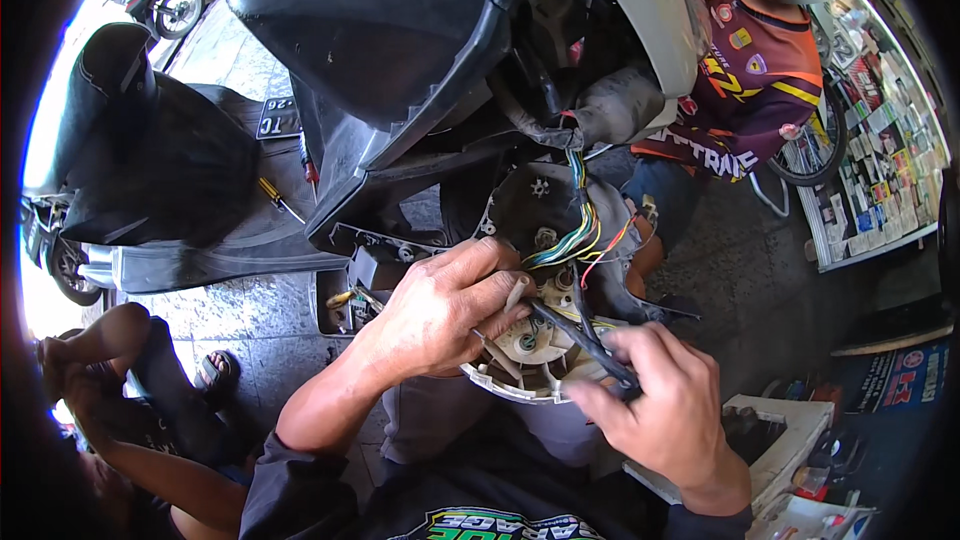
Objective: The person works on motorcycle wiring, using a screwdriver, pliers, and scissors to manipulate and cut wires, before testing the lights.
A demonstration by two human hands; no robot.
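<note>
Scooter, black panels partly opened up, fills the space beyond the white round housing, the landmark here. Parts rack full of small packages: far right of the housing. Co-worker in a maroon jersey: beyond the housing and to its right. Second person, bare arms and legs: well left of the housing.

Dark molded cover sits just beyond the housing, with a grey sleeve farther beyond. White round housing itself is over the wearer's lap, ribbed side showing, both hands at it.

Left hand is at the housing's left side, fingers curled; grip closed, thumb and forefinger pinching a small pale stub. Right hand is at the housing's right edge; grip closed, thumb and fingers around a black elongated piece reaching across the housing toward the left fingertips. Pliers or sheathed cable, cannot tell.

Multicolored wire bundle drops from the grey sleeve toward the housing's far edge. Yellow-handled screwdriver lies on the scooter's footboard, left of the housing. Smallest: pale stub, above the housing's left half.
</note>
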